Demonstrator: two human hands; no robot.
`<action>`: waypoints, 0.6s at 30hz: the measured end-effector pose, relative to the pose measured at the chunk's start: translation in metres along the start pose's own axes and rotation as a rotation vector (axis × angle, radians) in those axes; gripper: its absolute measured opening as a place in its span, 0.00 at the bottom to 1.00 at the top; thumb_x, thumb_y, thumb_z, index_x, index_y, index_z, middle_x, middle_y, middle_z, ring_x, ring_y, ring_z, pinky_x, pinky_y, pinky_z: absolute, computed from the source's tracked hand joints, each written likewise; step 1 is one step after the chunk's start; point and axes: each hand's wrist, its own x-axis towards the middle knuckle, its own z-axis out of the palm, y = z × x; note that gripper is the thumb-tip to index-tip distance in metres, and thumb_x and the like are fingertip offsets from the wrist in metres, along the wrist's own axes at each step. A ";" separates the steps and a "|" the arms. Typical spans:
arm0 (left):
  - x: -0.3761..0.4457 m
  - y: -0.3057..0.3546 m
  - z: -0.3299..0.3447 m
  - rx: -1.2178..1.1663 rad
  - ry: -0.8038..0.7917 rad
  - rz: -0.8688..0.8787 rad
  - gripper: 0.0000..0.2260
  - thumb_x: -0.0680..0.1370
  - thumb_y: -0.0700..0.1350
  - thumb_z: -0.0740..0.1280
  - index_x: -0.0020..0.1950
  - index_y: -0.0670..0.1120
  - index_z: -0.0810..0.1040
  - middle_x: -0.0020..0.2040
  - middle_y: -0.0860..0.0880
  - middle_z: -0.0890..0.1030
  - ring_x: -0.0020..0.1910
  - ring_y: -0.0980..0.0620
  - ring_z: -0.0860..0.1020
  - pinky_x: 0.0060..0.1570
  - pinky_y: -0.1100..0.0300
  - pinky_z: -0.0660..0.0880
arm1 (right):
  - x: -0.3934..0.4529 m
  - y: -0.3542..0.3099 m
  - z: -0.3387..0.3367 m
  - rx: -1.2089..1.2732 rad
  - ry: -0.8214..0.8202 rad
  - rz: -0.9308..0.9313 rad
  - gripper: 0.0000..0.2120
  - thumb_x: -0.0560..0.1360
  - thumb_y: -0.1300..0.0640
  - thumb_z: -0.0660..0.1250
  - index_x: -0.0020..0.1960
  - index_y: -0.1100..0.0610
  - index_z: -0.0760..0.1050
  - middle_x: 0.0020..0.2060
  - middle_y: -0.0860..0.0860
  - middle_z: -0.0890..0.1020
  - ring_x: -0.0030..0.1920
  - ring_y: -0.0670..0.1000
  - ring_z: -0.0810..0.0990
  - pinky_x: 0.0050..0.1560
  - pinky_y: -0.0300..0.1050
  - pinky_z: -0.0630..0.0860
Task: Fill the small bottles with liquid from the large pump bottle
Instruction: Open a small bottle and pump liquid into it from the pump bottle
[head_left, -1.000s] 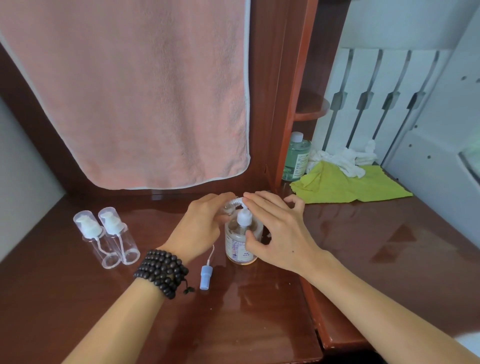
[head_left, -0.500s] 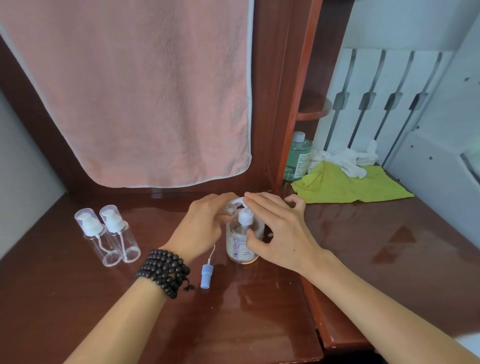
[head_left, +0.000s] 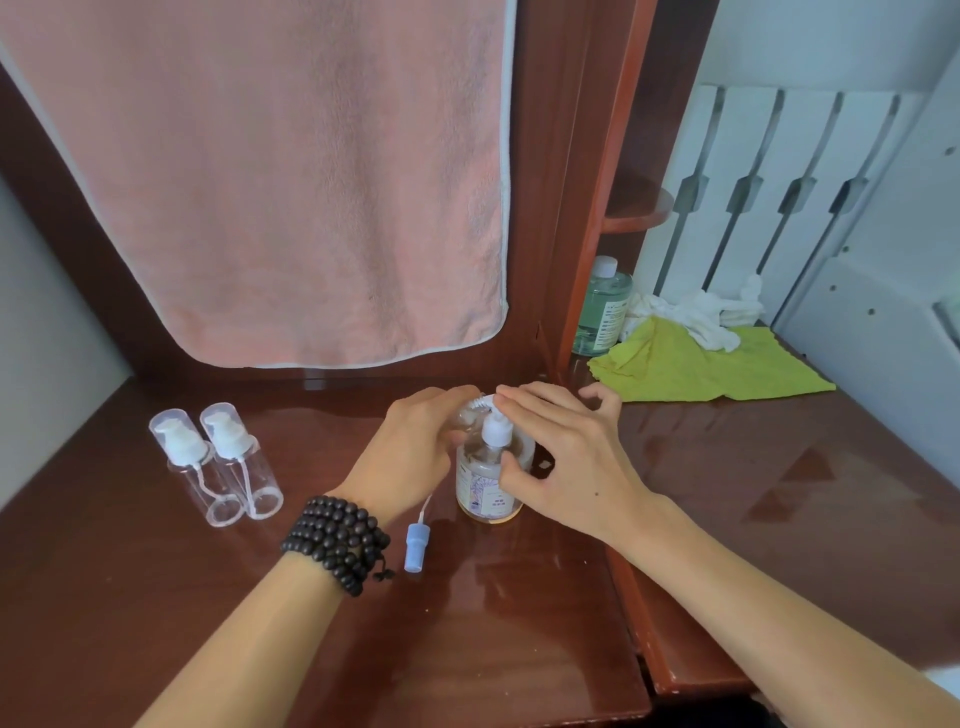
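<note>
Seen from above, two bare forearms reach forward over a glossy dark-red wooden desk (head_left: 156, 597) and meet at a large pump bottle (head_left: 487, 480), which stands upright near the desk's middle. The right hand (head_left: 566, 457) lies over the bottle, palm down: its straight fingers rest on the white pump head (head_left: 491, 408), while the thumb presses against the bottle's side. The left hand (head_left: 415, 452) comes in from the other side with its fingers curled at the pump's spout; what it holds there is hidden behind the hand. A string of dark beads (head_left: 340, 543) wraps the left wrist. Just below that hand, a small blue pump cap (head_left: 415, 546) with a thin white tube lies on the desk. Farther left, well apart from the hands, two small clear bottles (head_left: 221, 462) with white pumps stand touching side by side. A pink towel (head_left: 270, 171) hangs behind.
</note>
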 end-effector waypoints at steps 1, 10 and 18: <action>-0.002 -0.002 0.003 -0.004 -0.004 -0.010 0.23 0.73 0.30 0.66 0.64 0.50 0.77 0.48 0.50 0.79 0.48 0.54 0.78 0.52 0.59 0.76 | 0.000 0.000 0.001 -0.006 -0.002 0.000 0.19 0.68 0.50 0.70 0.58 0.53 0.84 0.60 0.43 0.84 0.60 0.44 0.80 0.61 0.58 0.64; 0.001 0.003 -0.007 0.000 0.011 -0.010 0.22 0.74 0.32 0.66 0.65 0.50 0.76 0.48 0.50 0.80 0.49 0.55 0.77 0.50 0.70 0.71 | -0.001 -0.001 -0.004 0.018 -0.021 -0.017 0.25 0.69 0.49 0.70 0.65 0.53 0.81 0.67 0.44 0.79 0.66 0.44 0.77 0.61 0.55 0.63; -0.004 -0.003 -0.001 -0.026 -0.046 -0.075 0.21 0.75 0.34 0.66 0.64 0.53 0.76 0.49 0.50 0.79 0.50 0.54 0.77 0.53 0.62 0.73 | -0.001 0.000 0.000 -0.015 -0.060 -0.004 0.22 0.68 0.49 0.70 0.60 0.53 0.83 0.61 0.43 0.83 0.61 0.45 0.80 0.63 0.58 0.62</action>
